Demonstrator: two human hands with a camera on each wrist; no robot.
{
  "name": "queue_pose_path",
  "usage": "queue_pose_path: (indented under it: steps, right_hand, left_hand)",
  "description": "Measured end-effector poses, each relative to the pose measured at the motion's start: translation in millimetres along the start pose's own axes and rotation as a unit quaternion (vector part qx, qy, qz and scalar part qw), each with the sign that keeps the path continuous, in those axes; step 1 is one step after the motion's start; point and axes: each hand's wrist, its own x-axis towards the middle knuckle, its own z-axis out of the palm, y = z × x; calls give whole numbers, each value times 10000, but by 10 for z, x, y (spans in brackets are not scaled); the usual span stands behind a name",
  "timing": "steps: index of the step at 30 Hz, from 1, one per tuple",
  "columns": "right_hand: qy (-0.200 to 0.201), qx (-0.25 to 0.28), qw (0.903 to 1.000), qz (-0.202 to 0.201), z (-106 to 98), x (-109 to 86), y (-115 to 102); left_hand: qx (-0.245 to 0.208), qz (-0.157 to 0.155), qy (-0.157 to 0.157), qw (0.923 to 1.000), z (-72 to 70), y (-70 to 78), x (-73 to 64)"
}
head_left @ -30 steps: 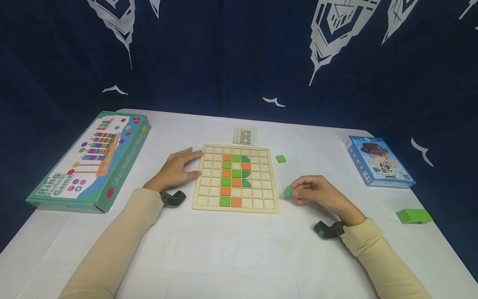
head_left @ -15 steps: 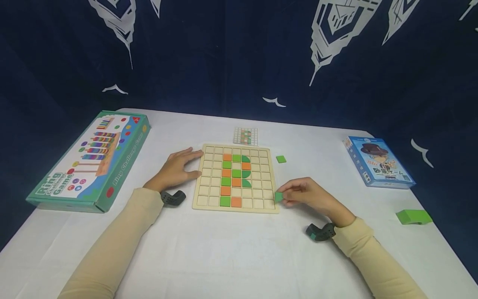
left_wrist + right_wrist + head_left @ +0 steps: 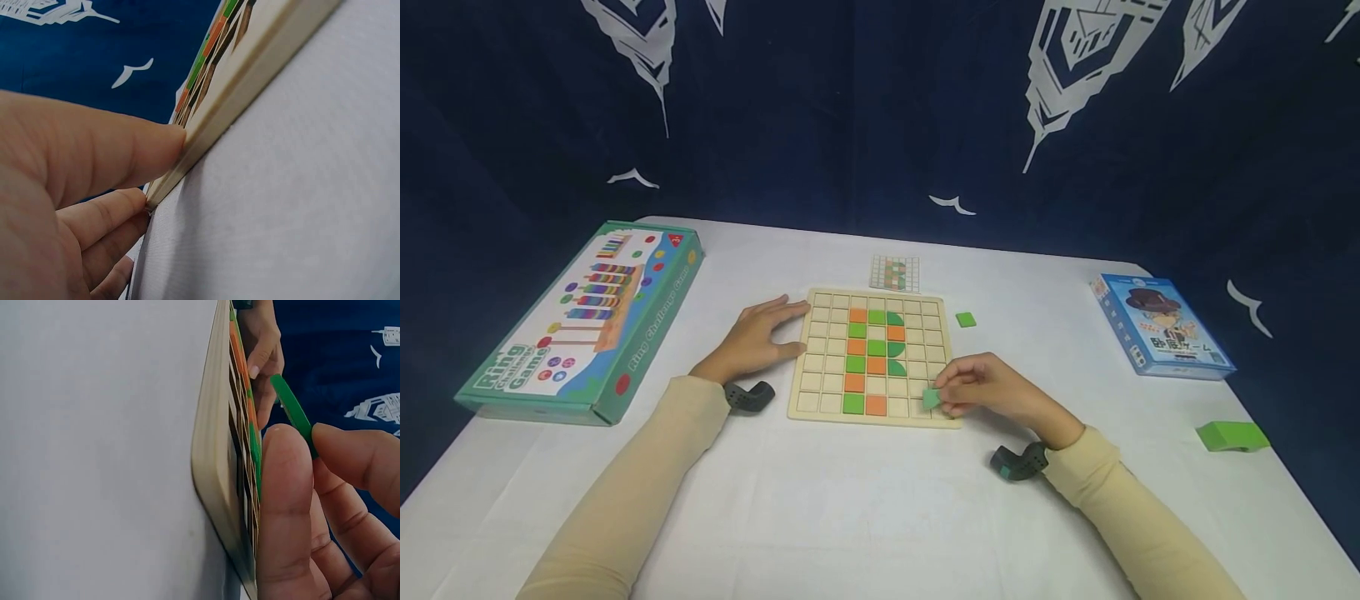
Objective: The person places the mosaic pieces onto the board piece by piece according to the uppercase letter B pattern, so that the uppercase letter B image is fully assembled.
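My right hand (image 3: 981, 387) pinches a thin green tile (image 3: 931, 399) between thumb and index finger, over the lower right of a wooden grid board (image 3: 816, 421). In the right wrist view the green tile (image 3: 291, 409) is tilted and clear of the board's surface. My left hand (image 3: 756, 337) rests at the board's left edge with fingers spread. The left wrist view shows its thumb (image 3: 156, 147) and fingertips touching the board's side (image 3: 219, 119). Orange and green squares, plus several darker green rounded pieces (image 3: 896, 350), sit in the middle columns of the grid.
Behind the board lies a small pattern card (image 3: 895, 273). A loose green square (image 3: 966, 319) is to the board's right. A large game box (image 3: 583, 325) stands left; a blue box (image 3: 1161, 325) and a green arched block (image 3: 1231, 436) are at right.
My right hand has moved left with the green tile, from the table beside the board to over its lower right cells. The left hand stays at the board's edge.
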Motion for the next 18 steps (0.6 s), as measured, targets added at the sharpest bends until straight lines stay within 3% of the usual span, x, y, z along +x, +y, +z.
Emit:
queue_pose_path:
  steps: [18]
  right_hand:
    - [-67,-229,9996,157,243,220,-111]
  left_hand:
    - [0,-51,5,10000,5,11,-2]
